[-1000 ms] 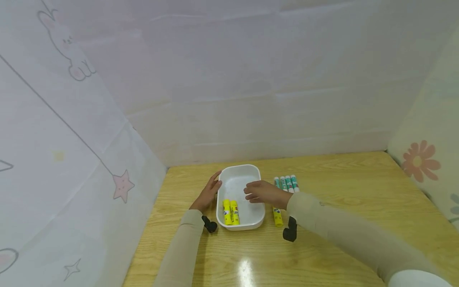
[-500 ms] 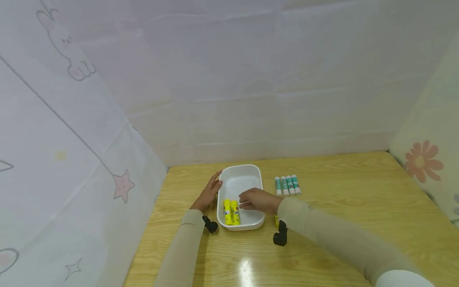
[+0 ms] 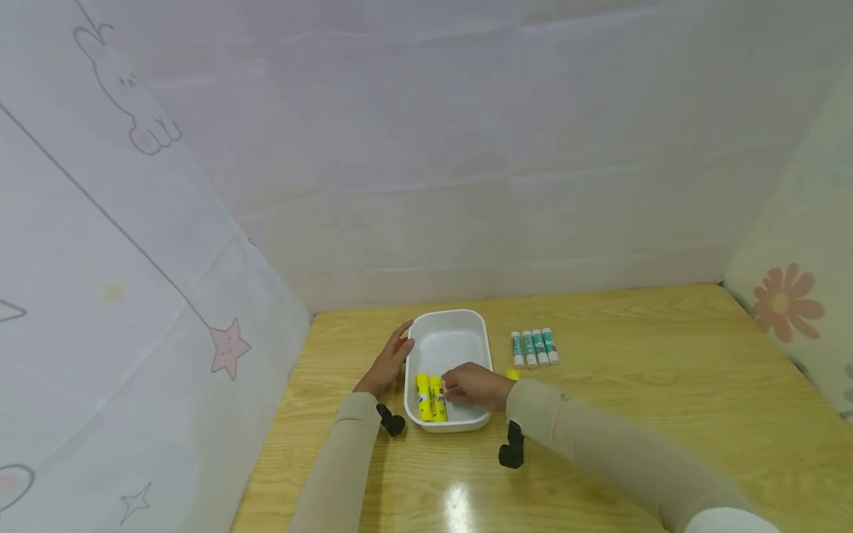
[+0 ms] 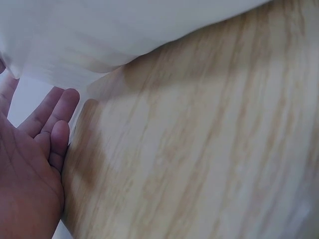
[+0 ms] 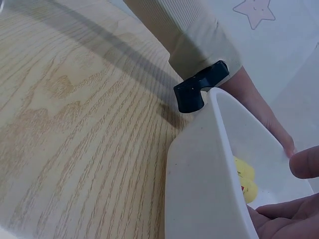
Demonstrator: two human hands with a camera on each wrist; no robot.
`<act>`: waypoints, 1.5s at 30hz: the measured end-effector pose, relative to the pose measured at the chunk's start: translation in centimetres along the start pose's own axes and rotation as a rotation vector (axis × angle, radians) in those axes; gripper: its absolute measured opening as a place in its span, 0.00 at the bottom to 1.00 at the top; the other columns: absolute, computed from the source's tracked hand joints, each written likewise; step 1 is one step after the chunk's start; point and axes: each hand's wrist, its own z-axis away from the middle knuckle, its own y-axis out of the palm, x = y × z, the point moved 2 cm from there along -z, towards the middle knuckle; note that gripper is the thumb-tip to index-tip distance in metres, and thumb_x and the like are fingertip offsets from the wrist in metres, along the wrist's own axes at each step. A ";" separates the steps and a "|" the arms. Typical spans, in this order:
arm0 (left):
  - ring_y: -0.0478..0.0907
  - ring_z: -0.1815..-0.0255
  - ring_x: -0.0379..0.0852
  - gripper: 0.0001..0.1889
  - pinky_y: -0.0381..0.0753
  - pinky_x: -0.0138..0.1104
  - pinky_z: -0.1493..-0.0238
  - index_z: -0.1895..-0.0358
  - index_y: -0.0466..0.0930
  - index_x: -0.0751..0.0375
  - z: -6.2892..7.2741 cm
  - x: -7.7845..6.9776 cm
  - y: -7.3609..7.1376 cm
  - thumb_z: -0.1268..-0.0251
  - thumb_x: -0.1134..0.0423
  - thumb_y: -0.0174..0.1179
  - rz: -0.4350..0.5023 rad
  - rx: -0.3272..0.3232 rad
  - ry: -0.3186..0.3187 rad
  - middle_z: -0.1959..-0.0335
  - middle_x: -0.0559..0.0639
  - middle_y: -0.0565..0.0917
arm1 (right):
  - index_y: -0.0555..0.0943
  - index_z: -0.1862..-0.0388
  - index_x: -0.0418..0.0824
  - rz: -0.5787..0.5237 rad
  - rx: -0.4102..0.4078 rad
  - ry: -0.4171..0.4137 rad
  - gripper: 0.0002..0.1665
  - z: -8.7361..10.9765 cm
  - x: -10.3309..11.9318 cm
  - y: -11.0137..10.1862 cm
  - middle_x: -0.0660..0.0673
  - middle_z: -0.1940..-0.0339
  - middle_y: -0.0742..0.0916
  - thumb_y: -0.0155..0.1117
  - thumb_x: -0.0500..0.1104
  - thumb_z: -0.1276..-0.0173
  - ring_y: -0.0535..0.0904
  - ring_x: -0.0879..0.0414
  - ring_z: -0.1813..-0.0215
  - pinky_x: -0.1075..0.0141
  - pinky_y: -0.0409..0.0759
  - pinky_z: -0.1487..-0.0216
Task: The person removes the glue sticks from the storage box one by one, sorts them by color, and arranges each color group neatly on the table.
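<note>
In the head view, my left hand [image 3: 386, 368] rests against the left side of a white plastic tray [image 3: 448, 428]. Its fingers are fairly straight, as the left wrist view also shows. Two yellow glue sticks [image 3: 423, 397] lie side by side at the tray's near left. My right hand [image 3: 476, 386] reaches over the right rim, fingertips beside the right-hand yellow stick. The right wrist view shows its thumb [image 5: 305, 163] apart from the fingers [image 5: 286, 219], with no object visible between them. The palm is hidden.
Several green-and-white glue sticks [image 3: 535, 348] lie in a row right of the tray on the wooden table [image 3: 640, 370]. Another yellow stick [image 3: 512, 374] shows partly behind the right wrist. A printed cloth [image 3: 433, 185] stands behind the table.
My right hand has moved left and nearer inside the tray, down to the yellow glue sticks. The left hand stays at the tray's side.
</note>
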 end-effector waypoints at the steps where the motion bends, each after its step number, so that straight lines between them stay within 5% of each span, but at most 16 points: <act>1: 0.61 0.29 0.61 0.31 0.60 0.58 0.33 0.21 0.44 0.42 0.3 -0.5 0.1 0.20 0.50 0.43 -0.002 0.006 0.002 0.26 0.63 0.58 | 0.65 0.33 0.22 0.006 -0.004 0.002 0.29 0.0 -0.1 0.1 0.30 0.38 0.73 0.52 0.39 0.27 0.70 0.38 0.35 0.52 0.71 0.36; 4: 0.62 0.30 0.62 0.31 0.61 0.58 0.33 0.21 0.43 0.44 0.7 -1.1 0.1 0.20 0.51 0.42 -0.011 0.019 0.012 0.27 0.64 0.59 | 0.65 0.33 0.23 0.012 -0.006 0.009 0.30 -0.3 -0.4 0.2 0.31 0.37 0.73 0.53 0.41 0.27 0.71 0.39 0.35 0.52 0.72 0.36; 10: 0.60 0.29 0.61 0.31 0.58 0.58 0.32 0.22 0.44 0.36 -0.8 1.5 -0.1 0.22 0.46 0.43 0.012 0.001 0.011 0.26 0.62 0.57 | 0.68 0.35 0.24 0.020 0.007 -0.003 0.29 -0.8 -0.7 0.2 0.34 0.40 0.76 0.56 0.42 0.28 0.73 0.41 0.37 0.50 0.71 0.36; 15: 0.62 0.30 0.59 0.30 0.57 0.58 0.32 0.24 0.48 0.27 -0.8 1.8 0.1 0.26 0.39 0.44 0.015 -0.047 0.011 0.27 0.58 0.60 | 0.74 0.40 0.26 0.055 -0.004 -0.017 0.25 -1.5 -1.0 0.3 0.38 0.45 0.80 0.58 0.43 0.29 0.76 0.45 0.43 0.53 0.75 0.40; 25: 0.66 0.32 0.57 0.26 0.59 0.58 0.32 0.28 0.53 0.19 -0.9 2.1 0.1 0.26 0.40 0.46 0.004 -0.081 0.012 0.30 0.54 0.65 | 0.69 0.34 0.27 0.088 -0.103 -0.032 0.30 -2.4 -1.8 0.8 0.37 0.45 0.79 0.63 0.40 0.32 0.79 0.48 0.49 0.56 0.80 0.47; 34: 0.69 0.35 0.61 0.27 0.62 0.57 0.35 0.27 0.52 0.22 -0.7 2.0 0.0 0.25 0.41 0.46 0.014 -0.071 0.018 0.29 0.56 0.64 | 0.71 0.43 0.36 0.102 -0.167 -0.011 0.27 -2.7 -2.1 1.3 0.42 0.56 0.81 0.69 0.39 0.38 0.80 0.52 0.59 0.60 0.80 0.57; 45: 0.71 0.37 0.62 0.28 0.64 0.57 0.36 0.25 0.52 0.27 -0.6 1.5 0.2 0.25 0.41 0.46 0.019 -0.087 0.014 0.30 0.56 0.65 | 0.72 0.42 0.37 0.109 -0.155 -0.001 0.26 -2.7 -2.0 1.2 0.42 0.55 0.81 0.69 0.39 0.37 0.80 0.51 0.58 0.60 0.80 0.56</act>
